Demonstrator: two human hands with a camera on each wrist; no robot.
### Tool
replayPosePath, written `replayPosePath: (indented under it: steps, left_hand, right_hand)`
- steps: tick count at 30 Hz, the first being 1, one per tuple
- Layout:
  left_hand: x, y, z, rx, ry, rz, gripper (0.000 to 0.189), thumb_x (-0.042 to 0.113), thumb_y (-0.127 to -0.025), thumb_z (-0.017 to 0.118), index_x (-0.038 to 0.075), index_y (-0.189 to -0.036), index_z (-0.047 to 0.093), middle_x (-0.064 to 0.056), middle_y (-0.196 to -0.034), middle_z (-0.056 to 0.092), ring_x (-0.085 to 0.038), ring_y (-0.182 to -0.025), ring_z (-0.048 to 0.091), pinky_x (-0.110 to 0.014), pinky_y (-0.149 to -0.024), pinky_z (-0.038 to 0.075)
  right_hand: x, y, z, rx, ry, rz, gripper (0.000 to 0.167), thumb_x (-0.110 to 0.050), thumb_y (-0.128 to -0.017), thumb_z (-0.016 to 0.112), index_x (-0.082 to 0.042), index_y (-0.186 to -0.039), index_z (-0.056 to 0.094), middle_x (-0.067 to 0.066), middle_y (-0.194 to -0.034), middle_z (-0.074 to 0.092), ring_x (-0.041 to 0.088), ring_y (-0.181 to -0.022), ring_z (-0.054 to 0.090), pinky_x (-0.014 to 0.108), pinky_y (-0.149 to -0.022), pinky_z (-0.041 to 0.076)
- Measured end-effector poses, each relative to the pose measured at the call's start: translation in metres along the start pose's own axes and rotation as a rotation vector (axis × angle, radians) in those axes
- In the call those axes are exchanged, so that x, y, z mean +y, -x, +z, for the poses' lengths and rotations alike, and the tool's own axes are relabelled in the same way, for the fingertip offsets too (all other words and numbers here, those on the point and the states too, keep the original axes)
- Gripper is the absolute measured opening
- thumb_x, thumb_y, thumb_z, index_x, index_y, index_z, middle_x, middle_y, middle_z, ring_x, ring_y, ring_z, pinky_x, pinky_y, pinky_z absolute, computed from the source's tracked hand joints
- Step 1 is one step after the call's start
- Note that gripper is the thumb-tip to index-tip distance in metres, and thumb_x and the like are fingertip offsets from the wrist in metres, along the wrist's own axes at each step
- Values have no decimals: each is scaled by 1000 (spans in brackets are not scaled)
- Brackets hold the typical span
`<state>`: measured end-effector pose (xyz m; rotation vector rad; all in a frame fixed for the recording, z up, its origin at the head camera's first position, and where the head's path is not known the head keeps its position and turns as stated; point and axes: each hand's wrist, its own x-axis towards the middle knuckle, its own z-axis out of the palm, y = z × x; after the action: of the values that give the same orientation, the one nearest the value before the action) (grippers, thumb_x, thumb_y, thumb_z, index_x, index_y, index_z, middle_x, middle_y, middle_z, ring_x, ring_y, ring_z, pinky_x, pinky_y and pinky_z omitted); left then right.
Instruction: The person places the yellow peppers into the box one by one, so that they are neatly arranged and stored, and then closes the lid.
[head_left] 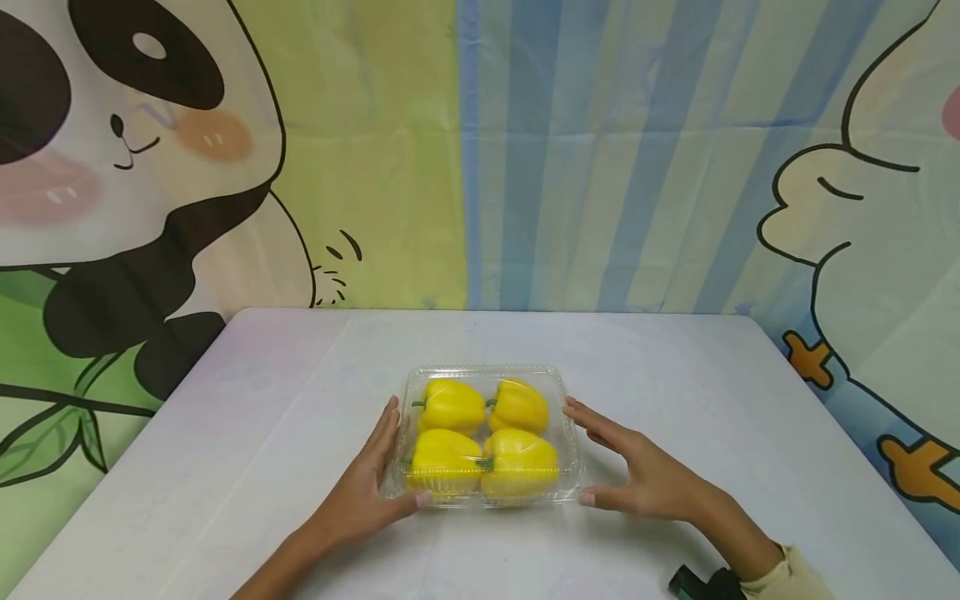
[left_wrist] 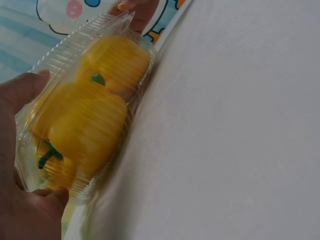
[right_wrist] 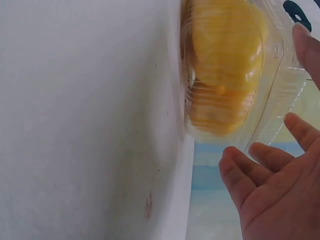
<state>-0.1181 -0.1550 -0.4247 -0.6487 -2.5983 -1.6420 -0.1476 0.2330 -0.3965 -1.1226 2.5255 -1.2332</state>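
A clear plastic clamshell box (head_left: 491, 379), its lid down, lies on the white table with several yellow bell peppers (head_left: 519, 462) inside. Green stems (left_wrist: 48, 154) show through the plastic in the left wrist view. Along the box's left side lies my left hand (head_left: 367, 492), fingers straight against the wall and thumb at the front left corner. My right hand (head_left: 648, 475) is spread at the right side, fingertips close to the box's back right edge and thumb by its front right corner. In the right wrist view its fingers (right_wrist: 240, 177) are extended beside the plastic, holding nothing.
The white tabletop (head_left: 247, 467) stretches around the box to its back edge. Behind it hangs a printed cloth backdrop (head_left: 600, 167) with a panda, stripes and a white cartoon figure. A black device (head_left: 705, 583) sits by the right wrist, near a pale sleeve (head_left: 791, 575).
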Motion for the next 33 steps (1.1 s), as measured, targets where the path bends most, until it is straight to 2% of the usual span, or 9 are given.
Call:
replayPosePath:
  steps: [4,11,14,17,21,25,27,30,33]
  left_hand:
    - [0,0,0,6,-48,7,112,29,-80,81,2,-155,3,3,-162,-9,-27,-146,4,-16,-108,14]
    - [-5,3,2,-8,-222,50,108,41,-84,75,8,-156,0,2,-162,-12,-32,-145,8,-58,-108,20]
    - [-4,3,0,-19,-243,49,107,43,-85,73,10,-157,-1,3,-162,-13,-33,-145,7,-62,-107,20]
    - [-2,2,-2,-31,-236,39,106,43,-86,72,11,-157,0,4,-162,-13,-31,-145,7,-62,-107,19]
    - [1,2,-3,-35,-224,6,107,45,-85,73,10,-157,2,6,-162,-12,-28,-145,6,-60,-108,19]
    - [8,3,-7,-54,-224,-83,111,52,-82,74,8,-156,5,8,-161,-12,-23,-145,7,-52,-111,19]
    - [13,3,-11,-78,-181,-132,111,51,-81,74,8,-156,6,4,-162,-9,-22,-144,11,-48,-111,22]
    - [20,6,-19,-104,-77,-205,104,45,-81,77,10,-156,13,-6,-162,9,-27,-141,26,-41,-108,31]
    - [25,8,-27,-121,33,-276,93,34,-84,77,11,-155,22,-15,-151,35,-31,-130,45,-35,-100,44]
  right_hand:
    - [-3,1,2,-5,16,8,89,-27,-88,74,-14,-157,18,7,-162,14,26,-140,33,41,-106,36]
    - [-3,1,8,18,-94,40,91,-23,-90,72,-16,-158,10,6,-162,9,31,-132,44,46,-103,40]
    - [-2,3,11,21,-141,53,89,-19,-91,70,-17,-158,11,5,-162,5,31,-130,44,46,-102,41]
    - [-2,4,12,18,-139,86,83,-18,-94,66,-17,-158,13,9,-161,8,35,-127,46,49,-98,44]
    - [-4,4,12,-1,-108,152,78,-23,-95,64,-16,-157,16,14,-156,23,31,-121,51,48,-94,48]
    - [-5,4,11,-11,-88,146,78,-23,-95,64,-14,-157,17,13,-143,43,23,-110,57,41,-91,51]
    - [-5,4,11,-3,-81,129,78,-22,-95,64,-12,-156,18,10,-132,51,20,-103,59,39,-89,52]
    - [-5,3,10,-5,-85,122,77,-21,-95,65,-9,-156,20,2,-113,59,16,-94,61,36,-87,52]
    - [-7,2,8,-27,-115,121,75,-20,-96,63,-6,-155,20,0,-97,61,15,-85,62,33,-85,52]
